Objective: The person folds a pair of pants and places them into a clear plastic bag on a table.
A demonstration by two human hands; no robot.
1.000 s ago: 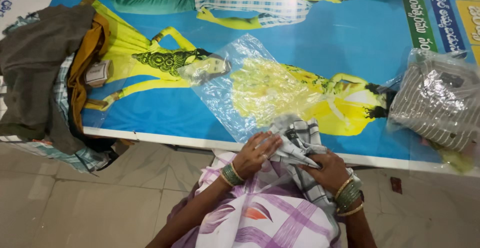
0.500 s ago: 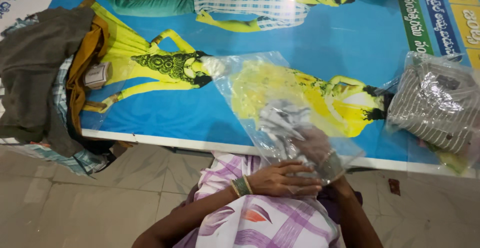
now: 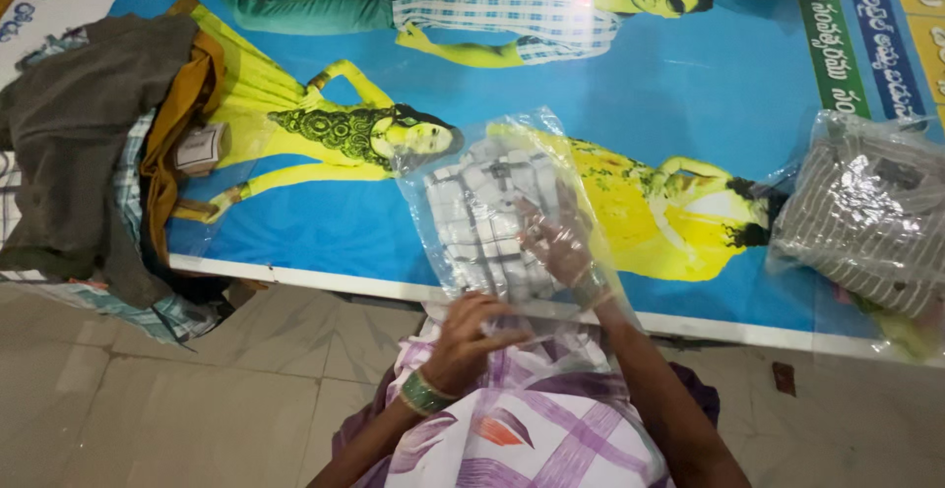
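A printed banner (image 3: 689, 94), mostly blue with yellow and green figures, covers the low surface and fills the far half of the view; its white near edge runs left to right just beyond the person's lap. Nearer, the floor (image 3: 148, 399) is pale beige tile. At centre, a clear bag (image 3: 497, 203) lies over the banner's near edge with a folded checked shirt (image 3: 482, 222) inside it. The right hand (image 3: 561, 242) is pushed into the bag, fingers spread flat beside the shirt, gripping nothing that shows. The left hand (image 3: 468, 335) is curled shut on the bag's near mouth. On the left, a heap of dark clothes (image 3: 89, 134) overhangs the banner's edge. On the right, well apart, sits a striped garment in plastic (image 3: 866, 217).
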